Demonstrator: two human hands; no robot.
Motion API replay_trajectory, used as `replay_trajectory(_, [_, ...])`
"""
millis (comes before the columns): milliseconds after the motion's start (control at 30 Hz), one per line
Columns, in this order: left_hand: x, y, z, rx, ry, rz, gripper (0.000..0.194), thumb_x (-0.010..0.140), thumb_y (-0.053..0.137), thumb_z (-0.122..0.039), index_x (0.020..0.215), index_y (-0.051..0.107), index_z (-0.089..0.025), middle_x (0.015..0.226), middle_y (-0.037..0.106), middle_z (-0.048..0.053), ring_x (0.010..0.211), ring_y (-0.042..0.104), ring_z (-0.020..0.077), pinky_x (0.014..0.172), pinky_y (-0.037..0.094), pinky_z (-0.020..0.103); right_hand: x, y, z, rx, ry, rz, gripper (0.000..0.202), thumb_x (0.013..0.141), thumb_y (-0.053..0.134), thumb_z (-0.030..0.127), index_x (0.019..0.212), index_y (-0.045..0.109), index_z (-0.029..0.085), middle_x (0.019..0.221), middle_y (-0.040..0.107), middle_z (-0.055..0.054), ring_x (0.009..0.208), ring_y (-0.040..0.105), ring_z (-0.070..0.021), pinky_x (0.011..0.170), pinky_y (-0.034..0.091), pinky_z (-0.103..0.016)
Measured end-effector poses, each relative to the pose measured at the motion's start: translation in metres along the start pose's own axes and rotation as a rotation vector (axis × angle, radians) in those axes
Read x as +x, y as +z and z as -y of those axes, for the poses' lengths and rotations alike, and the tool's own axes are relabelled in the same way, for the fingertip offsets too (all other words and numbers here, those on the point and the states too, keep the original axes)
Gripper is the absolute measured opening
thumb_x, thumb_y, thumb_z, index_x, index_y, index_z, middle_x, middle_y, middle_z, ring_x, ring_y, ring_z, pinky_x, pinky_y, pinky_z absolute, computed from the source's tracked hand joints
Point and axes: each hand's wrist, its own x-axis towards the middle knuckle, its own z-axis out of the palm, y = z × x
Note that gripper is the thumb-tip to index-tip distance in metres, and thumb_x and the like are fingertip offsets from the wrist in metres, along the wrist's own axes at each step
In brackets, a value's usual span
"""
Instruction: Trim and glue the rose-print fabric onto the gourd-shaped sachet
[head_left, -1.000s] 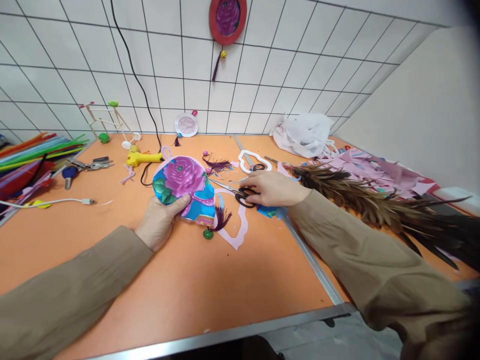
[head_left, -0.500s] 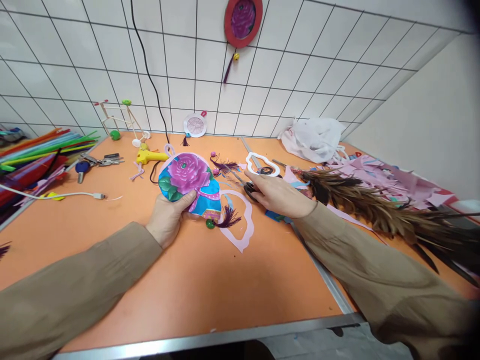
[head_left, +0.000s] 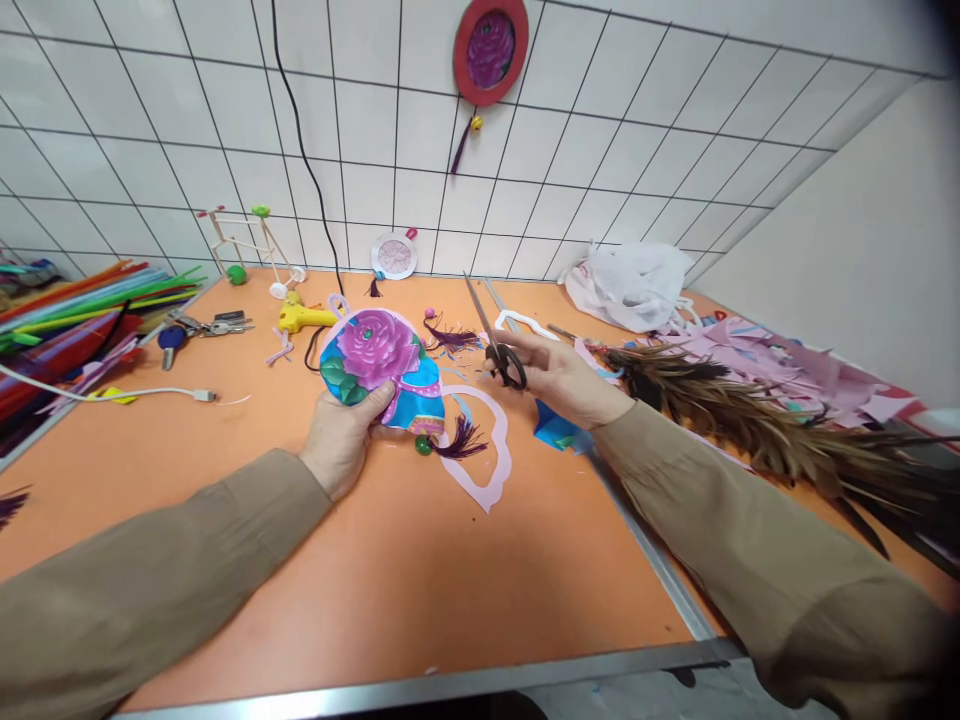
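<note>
Fingers (head_left: 521, 342) of our right hand (head_left: 574, 388) are clamping on the black handles of one pair of scissors (head_left: 513, 368), raised over the bench (head_left: 330, 610), while our left hand (head_left: 339, 440) is pinching one flower-printed piece (head_left: 379, 350) at its lower edge, thumb lying on the front. The scissors are pointing away from us and slightly left, toward the tiled wall (head_left: 367, 140); their blades are appearing as a single line, seemingly together. From the right-hand fingers, the flower-printed piece is lying to the left and a little toward us, its long axis slanting from upper left to lower right, with the left hand in contact and the scissors standing apart from it.

One green bead (head_left: 424, 445) and one dark tassel (head_left: 465, 441) are showing at the piece's lower right. Just beside them, one pink paper outline (head_left: 501, 440) is lying flat between our hands, its pointed end facing us. Beyond the right hand, one white wavy outline (head_left: 538, 326) is resting partly hidden, and blue scraps (head_left: 553, 430) are lying just below that hand.

Behind the printed piece, one yellow glue gun (head_left: 300, 318) is lying on the bench, and one small round ornament (head_left: 395, 257) is leaning at the wall. Higher up, one red oval frame (head_left: 463, 60) is hanging; to our right, one white plastic bag (head_left: 630, 285) is sitting behind brown feathers (head_left: 720, 395).
</note>
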Motion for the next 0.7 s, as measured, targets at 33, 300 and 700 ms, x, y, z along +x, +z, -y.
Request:
replay_trajectory(33, [0.0, 0.0, 0.0, -0.002, 0.0, 0.002, 0.047, 0.055, 0.091, -0.031, 0.094, 0.071, -0.015, 0.08, 0.076, 0.005, 0.06, 0.07, 0.0211, 0.05, 0.062, 0.033, -0.001, 0.003, 0.001, 0.128, 0.04, 0.017, 0.055, 0.068, 0.071, 0.036, 0.12, 0.059, 0.022, 0.088, 0.068, -0.005, 0.074, 0.061, -0.0182, 0.066, 0.049, -0.032])
replay_trajectory(300, [0.0, 0.0, 0.002, -0.048, 0.017, -0.052, 0.045, 0.056, 0.091, -0.03, 0.095, 0.071, -0.016, 0.084, 0.078, 0.006, 0.068, 0.073, 0.0257, 0.059, 0.063, 0.038, -0.024, 0.027, 0.023, 0.177, -0.079, 0.148, 0.051, 0.064, 0.079, 0.054, 0.1, 0.063, 0.021, 0.08, 0.059, -0.002, 0.073, 0.056, -0.0157, 0.068, 0.045, -0.029])
replay_trajectory(700, [0.002, 0.002, -0.004, -0.161, 0.006, -0.115, 0.044, 0.059, 0.09, -0.024, 0.097, 0.07, -0.014, 0.087, 0.078, 0.006, 0.07, 0.074, 0.0216, 0.061, 0.065, 0.035, -0.036, 0.047, 0.007, 0.074, 0.03, 0.21, 0.062, 0.068, 0.067, 0.074, 0.081, 0.06, 0.014, 0.058, 0.054, 0.0, 0.05, 0.048, -0.0108, 0.048, 0.037, -0.023])
